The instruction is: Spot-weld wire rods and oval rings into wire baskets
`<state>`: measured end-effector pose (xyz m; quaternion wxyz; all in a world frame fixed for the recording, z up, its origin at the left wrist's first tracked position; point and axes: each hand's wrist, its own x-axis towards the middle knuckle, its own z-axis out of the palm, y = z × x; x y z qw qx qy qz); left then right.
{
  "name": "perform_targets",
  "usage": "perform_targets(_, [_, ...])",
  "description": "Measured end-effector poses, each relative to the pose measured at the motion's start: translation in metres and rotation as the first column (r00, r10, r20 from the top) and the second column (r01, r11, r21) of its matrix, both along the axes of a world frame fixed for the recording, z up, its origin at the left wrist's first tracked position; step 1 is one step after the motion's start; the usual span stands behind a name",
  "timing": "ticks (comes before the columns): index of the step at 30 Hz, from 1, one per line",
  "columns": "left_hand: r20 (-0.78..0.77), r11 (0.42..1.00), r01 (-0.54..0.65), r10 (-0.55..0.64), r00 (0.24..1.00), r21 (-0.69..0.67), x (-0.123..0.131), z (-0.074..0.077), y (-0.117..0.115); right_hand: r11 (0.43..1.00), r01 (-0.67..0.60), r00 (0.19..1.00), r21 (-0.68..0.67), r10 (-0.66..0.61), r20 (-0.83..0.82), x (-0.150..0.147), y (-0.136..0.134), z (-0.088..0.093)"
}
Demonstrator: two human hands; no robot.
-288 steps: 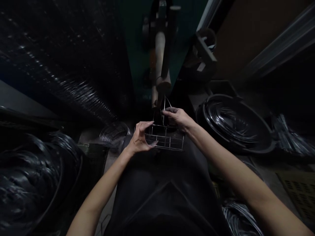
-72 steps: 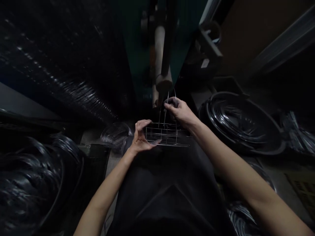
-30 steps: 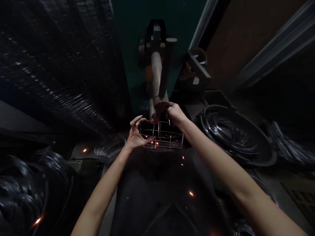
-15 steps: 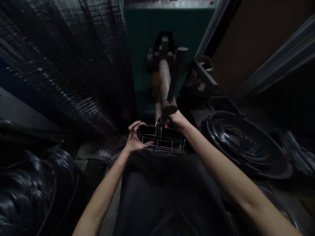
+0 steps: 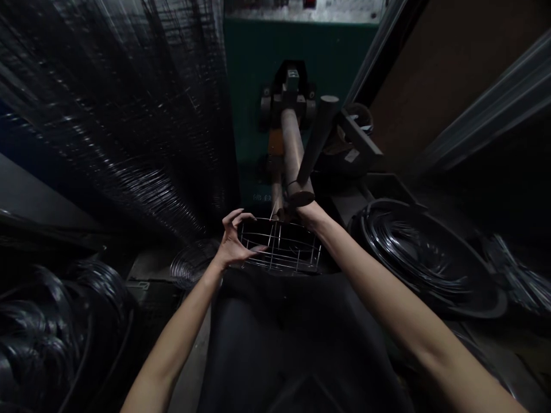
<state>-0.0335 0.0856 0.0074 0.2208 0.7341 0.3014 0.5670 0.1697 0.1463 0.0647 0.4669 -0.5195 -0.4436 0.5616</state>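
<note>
That wire basket [image 5: 279, 246] sits right up under the spot welder's arm [image 5: 299, 155], left hand [image 5: 232, 244] gripping wide, right hand's [image 5: 312, 215] grip hidden, so one slip could mean burnt fingers.

L forearm [image 5: 172, 335] & R forearm [image 5: 400, 304] are extended fwd, both bare, converging at centre. L hand [image 5: 232, 244] is held w/ fingers curled, thumb angled inward. R hand [image 5: 310, 215] is bent at wrist, fingers hidden from view.

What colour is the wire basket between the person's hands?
The wire basket is bare silvery metal, showing best in the head view.
</note>
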Motion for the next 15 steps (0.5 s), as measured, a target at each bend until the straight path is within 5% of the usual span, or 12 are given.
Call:
perform_targets(7, [-0.091,1.000,0.028,-0.029,0.995,-0.007,-0.007,0.005,0.007,0.997,0.032,0.997,-0.066,-0.037,-0.073,0.003,0.008,0.015])
perform_targets(11, [-0.143,0.982,0.139,-0.120,0.983,0.131,-0.009,-0.003,0.007,0.975,0.097,0.986,-0.201,-0.122,-0.112,0.018,0.022,0.039])
perform_targets(15, [-0.380,0.940,0.264,-0.167,0.910,0.218,-0.023,-0.014,-0.020,0.960,0.070,0.982,-0.272,-0.114,-0.149,0.045,-0.007,0.049])
